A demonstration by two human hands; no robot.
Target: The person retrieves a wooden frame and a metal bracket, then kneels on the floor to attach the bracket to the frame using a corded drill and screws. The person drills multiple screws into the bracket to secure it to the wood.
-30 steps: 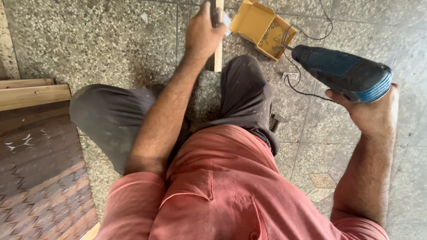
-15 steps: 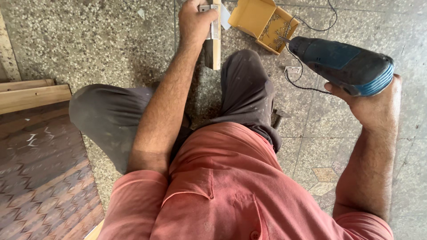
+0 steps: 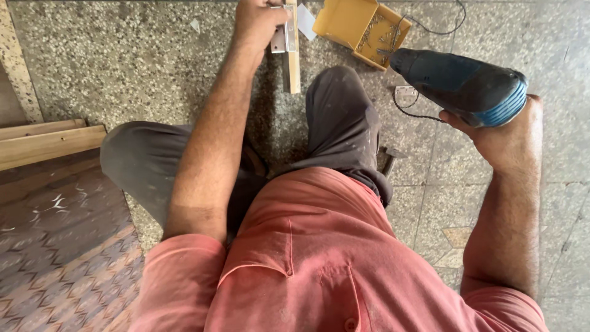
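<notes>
Left hand (image 3: 258, 24): closed around a small silver metal hinge (image 3: 279, 38), pressed against a narrow pale wooden strip (image 3: 292, 55) lying on the speckled stone floor (image 3: 123, 61).
Right hand (image 3: 507, 132): clenched on the grip of a dark blue power drill (image 3: 464, 86), held raised beside the knee, well apart from the strip.
Nearby: an open yellow cardboard box of screws (image 3: 359, 27), just beside the strip's top end.
Technique: the hinge is best kept flat and square while the drill is brought in straight.
Change: compared with a second earlier, the strip and hinge sit higher in view, and the drill is held lower and nearer.
</notes>
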